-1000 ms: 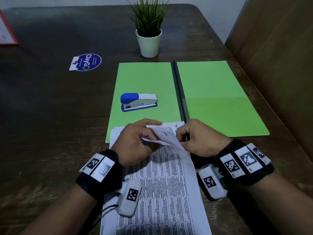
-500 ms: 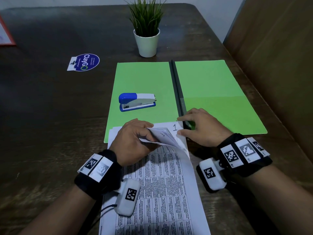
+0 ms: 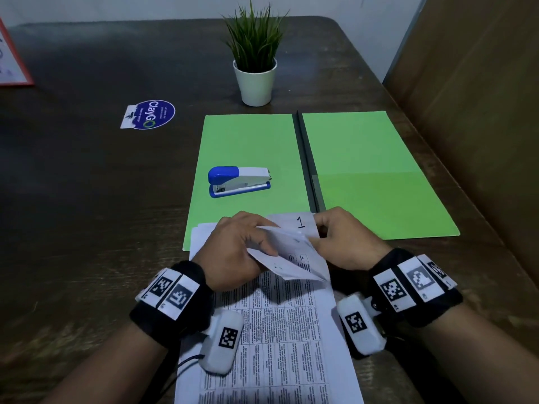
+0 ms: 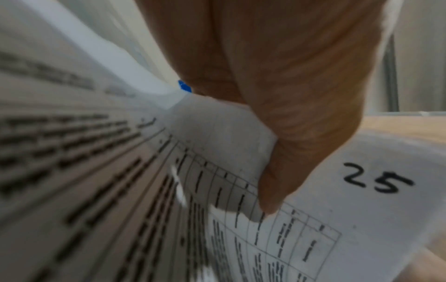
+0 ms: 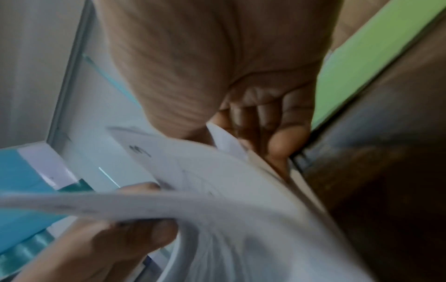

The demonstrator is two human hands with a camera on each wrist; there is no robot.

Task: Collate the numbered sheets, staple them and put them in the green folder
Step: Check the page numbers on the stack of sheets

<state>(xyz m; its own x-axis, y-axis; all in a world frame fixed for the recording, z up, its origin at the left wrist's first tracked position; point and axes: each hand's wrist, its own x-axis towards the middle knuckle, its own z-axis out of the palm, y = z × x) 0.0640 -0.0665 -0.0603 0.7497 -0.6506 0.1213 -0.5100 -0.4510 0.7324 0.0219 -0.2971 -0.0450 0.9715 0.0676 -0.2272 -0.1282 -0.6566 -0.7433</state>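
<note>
A stack of printed, numbered sheets [image 3: 280, 330] lies at the table's near edge, its top overlapping the open green folder [image 3: 364, 158]. My left hand [image 3: 242, 246] grips the bent-back top corners of several sheets [image 3: 285, 258]; its thumb [image 4: 289, 133] presses them, and a sheet marked 25 [image 4: 376, 179] shows beneath. A sheet marked 1 [image 3: 300, 223] lies flat behind. My right hand [image 3: 341, 237] is at the stack's top right corner, its curled fingers [image 5: 277, 122] pinching a sheet corner [image 5: 224, 139]. The blue and white stapler [image 3: 239, 180] rests on the folder's left half.
A potted plant [image 3: 256, 80] stands behind the folder. A round blue sticker [image 3: 150, 114] lies at the left, and a red-edged sheet [image 3: 11, 62] at the far left. A wooden panel [image 3: 481, 97] borders the table's right side.
My right hand left the sheets, lay flat by the folder's spine, and has now come back to the stack's top right corner. My left hand has bent more sheet corners back.
</note>
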